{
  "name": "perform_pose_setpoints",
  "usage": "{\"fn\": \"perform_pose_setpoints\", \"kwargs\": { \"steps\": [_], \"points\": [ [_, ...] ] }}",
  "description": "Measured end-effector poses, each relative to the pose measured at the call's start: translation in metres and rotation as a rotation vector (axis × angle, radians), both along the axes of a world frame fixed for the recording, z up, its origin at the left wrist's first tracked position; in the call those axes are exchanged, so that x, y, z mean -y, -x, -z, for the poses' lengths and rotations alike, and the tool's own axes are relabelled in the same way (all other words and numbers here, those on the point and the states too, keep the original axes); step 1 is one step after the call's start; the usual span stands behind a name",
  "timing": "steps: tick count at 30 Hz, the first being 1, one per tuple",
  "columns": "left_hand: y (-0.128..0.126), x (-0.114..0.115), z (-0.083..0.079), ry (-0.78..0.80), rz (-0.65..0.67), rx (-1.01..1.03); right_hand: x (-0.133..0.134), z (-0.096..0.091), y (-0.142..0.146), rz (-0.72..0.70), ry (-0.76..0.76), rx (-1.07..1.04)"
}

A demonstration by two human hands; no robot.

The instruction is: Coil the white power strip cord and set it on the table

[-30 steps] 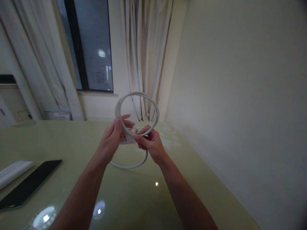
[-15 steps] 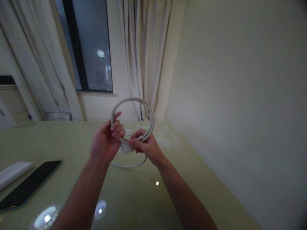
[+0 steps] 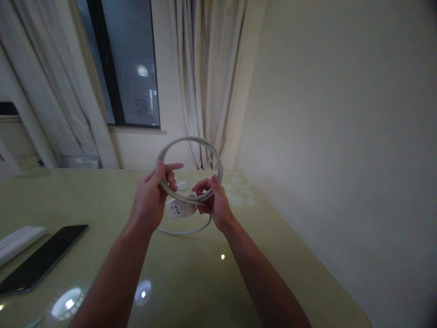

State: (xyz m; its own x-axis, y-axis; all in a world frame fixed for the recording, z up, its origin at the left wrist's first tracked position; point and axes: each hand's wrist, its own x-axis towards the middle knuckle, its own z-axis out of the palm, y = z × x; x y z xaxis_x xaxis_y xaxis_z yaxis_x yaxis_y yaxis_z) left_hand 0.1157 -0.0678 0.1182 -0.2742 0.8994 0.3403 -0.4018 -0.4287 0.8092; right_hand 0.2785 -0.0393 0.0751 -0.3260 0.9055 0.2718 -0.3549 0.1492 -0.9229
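Note:
A white power cable [image 3: 201,143] is wound into a round coil and held upright above the yellow-green table [image 3: 191,282]. My left hand [image 3: 150,198] grips the coil's left side, thumb on top and forefinger stretched out. My right hand [image 3: 213,200] pinches the coil at its lower right. Below and between the hands sits the cable's white socket block [image 3: 179,208]. A loose stretch of cable [image 3: 184,230] curves down onto the table under the hands.
A dark phone or tablet [image 3: 41,259] and a white flat object [image 3: 17,239] lie at the table's left. A small white thing [image 3: 182,185] rests behind the coil. Curtains [image 3: 211,82] and a dark window [image 3: 129,64] stand behind; a bare wall [image 3: 341,136] runs along the right.
The coil stayed between both hands while the fingers regripped it. My left forefinger has stretched out, and my right hand has shifted up onto the coil's right side.

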Motion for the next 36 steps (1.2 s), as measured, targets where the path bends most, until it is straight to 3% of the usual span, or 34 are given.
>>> {"fn": "perform_pose_setpoints", "kwargs": {
  "steps": [5,13,22,29,36],
  "points": [
    [0.005,0.001,-0.002,0.017,0.108,0.018,-0.001,-0.003,0.000,0.063,-0.023,-0.047],
    [0.007,0.001,0.002,-0.129,-0.282,-0.287,-0.005,-0.001,0.001,0.299,-0.178,0.032],
    [0.018,-0.009,0.008,-0.133,-0.398,-0.323,-0.006,0.000,0.000,0.336,-0.195,0.095],
    [0.019,-0.001,-0.001,-0.070,-0.159,-0.043,-0.009,0.000,-0.002,0.296,-0.163,0.096],
    [0.015,0.004,-0.003,-0.076,-0.089,-0.132,-0.018,0.006,-0.006,0.329,-0.156,0.140]
  ]
}}
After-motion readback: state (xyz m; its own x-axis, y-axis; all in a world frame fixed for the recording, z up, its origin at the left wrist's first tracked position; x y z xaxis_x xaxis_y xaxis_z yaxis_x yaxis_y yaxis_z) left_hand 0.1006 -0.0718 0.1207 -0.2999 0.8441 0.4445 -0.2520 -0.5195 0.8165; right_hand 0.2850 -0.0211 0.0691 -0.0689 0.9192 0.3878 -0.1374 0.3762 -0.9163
